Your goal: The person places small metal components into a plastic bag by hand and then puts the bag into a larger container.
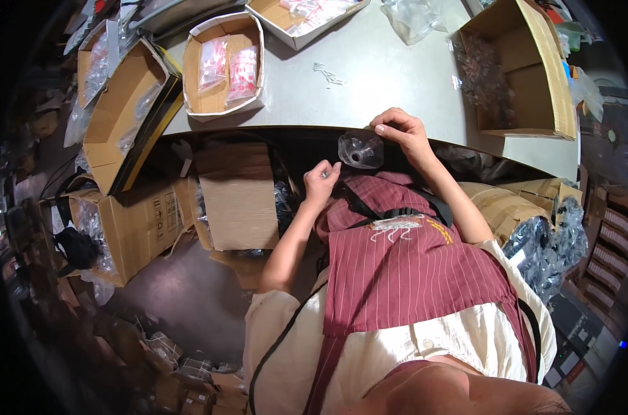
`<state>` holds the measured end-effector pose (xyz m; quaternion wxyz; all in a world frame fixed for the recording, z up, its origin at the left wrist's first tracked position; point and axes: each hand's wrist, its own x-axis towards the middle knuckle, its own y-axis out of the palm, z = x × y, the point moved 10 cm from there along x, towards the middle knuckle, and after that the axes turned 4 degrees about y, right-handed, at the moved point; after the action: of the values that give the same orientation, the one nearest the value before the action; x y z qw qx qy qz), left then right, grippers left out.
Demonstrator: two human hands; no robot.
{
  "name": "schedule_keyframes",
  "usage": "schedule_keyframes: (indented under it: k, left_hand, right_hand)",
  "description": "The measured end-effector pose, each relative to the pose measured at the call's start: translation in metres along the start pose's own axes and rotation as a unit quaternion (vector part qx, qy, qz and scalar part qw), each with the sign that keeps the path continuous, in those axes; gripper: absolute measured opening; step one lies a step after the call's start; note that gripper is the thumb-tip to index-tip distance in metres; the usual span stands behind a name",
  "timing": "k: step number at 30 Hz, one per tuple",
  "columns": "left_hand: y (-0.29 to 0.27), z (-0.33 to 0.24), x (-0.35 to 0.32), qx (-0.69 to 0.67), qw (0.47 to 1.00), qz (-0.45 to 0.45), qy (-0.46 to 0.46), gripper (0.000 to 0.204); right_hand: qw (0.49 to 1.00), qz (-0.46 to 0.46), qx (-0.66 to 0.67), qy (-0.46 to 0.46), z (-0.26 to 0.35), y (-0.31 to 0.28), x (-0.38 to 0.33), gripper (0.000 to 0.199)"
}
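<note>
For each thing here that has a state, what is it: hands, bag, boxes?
Right hand: pinching the top edge of the small clear bag.
Left hand: closed on something small by the bag; what it is, cannot tell.
Small clear bag: hanging at the table edge.
Carton with red-and-clear packets: open.
Big carton at right: open.

A small clear plastic bag [360, 150] hangs at the near edge of the grey table [390, 69], pinched by the right hand [402, 131]. On the table, an open cardboard box [225, 63] holds red-and-clear packets [229, 67]; another open box [301, 19] behind it holds similar ones. A large brown box [518, 69] stands at the right, and a crumpled clear bag [416, 17] lies at the far edge. Under the table stands a plain brown carton [238, 197]; left of it is a carton with black printed symbols [146, 218].
</note>
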<state>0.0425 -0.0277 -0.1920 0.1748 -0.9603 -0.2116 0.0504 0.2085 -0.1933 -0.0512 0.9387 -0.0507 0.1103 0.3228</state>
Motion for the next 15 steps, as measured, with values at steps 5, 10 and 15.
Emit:
schedule_keyframes:
  k: [5,10,15]
  left_hand:
    - [-0.047,-0.097,0.006,-0.123,0.991,0.0,0.055,0.034]
    - [-0.05,-0.205,0.039,-0.164,0.966,0.033,0.199,0.036]
    - [-0.001,-0.233,0.053,-0.369,0.901,0.206,0.097,0.07]
  right_hand:
    - [0.998,-0.003,0.06,0.006,0.005,0.007,0.001,0.012]
    - [0.997,0.002,0.083,0.008,0.029,0.007,-0.009,0.016]
    - [0.929,0.062,-0.182,-0.316,0.167,0.028,-0.053,0.029]
